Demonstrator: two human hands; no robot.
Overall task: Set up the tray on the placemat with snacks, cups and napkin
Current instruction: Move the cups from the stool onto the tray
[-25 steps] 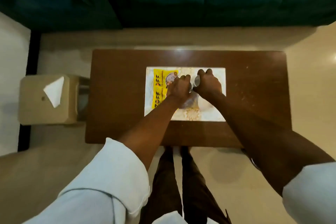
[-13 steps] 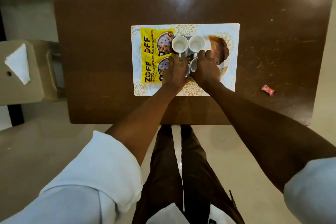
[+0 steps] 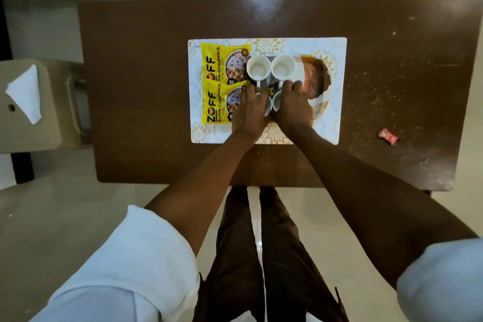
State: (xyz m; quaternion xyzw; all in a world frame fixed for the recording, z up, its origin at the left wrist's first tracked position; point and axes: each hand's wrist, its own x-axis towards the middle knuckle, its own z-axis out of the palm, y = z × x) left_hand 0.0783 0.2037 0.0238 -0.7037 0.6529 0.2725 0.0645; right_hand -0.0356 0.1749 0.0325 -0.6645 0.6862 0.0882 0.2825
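Two yellow "ZOFF Soya Chunks" packets [image 3: 222,83] lie lengthwise toward the sofa side on the placemat [image 3: 337,102]; left hand [image 3: 249,112] and right hand [image 3: 292,107] each grasp a white cup.

A dark brown wooden table [image 3: 146,81] carries scuffs and pale specks across its right half. A small red wrapped sweet [image 3: 388,136] lies near the table's right edge. Off the left edge stands a beige stool [image 3: 56,102], with a white folded cloth [image 3: 26,94] on its top.
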